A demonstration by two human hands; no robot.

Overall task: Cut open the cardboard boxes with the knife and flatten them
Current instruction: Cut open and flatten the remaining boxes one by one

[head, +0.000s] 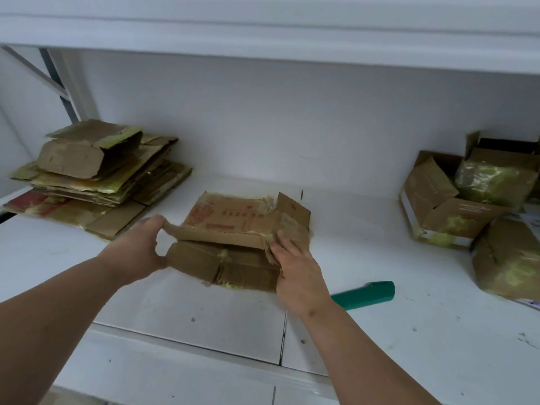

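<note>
Left hand [140, 247] gripping box [233, 229], right hand [298, 267] pressing

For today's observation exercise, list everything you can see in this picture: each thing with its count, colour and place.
box being flattened: one, brown with red print, middle of the shelf
stack of flattened boxes: one pile, brown, back left
unopened boxes: several, brown with yellowish tape, right side
knife: one, green, lying on the shelf by the right wrist
shelf: one, white, under everything
left hand: grips the box's left edge
right hand: presses the box's right edge
</note>
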